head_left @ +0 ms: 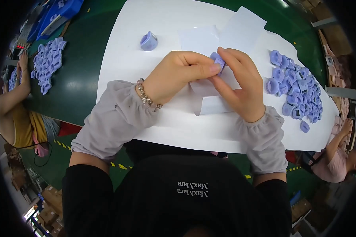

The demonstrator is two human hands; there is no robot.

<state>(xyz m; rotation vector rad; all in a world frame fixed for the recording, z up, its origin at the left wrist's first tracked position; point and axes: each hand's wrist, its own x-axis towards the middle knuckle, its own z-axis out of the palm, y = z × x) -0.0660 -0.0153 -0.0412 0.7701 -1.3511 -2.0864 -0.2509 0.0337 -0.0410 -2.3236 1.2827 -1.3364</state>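
Note:
Over the white-covered table, both hands meet at one small lavender digital watch point(216, 57) with a curled strap. My left hand point(168, 77) is closed, pinching it between thumb and forefinger. On its other side, the thumb and fingertips of my right hand point(244, 85) close around it. The fingers hide much of the watch. A single lavender watch point(149, 42) stands on the white sheet beyond my left hand. To the right lies a heap of the same watches point(298, 89), some showing small dark screens. Below the hands is a curled glossy sheet point(213, 105).
White paper point(124, 71) covers the green table point(83, 67). Flat pale sheets point(243, 29) lie beyond my hands. At far left are another watch pile point(48, 63), a blue bin point(61, 17) and a person's arm point(24, 81). Another person point(334, 160) sits at right.

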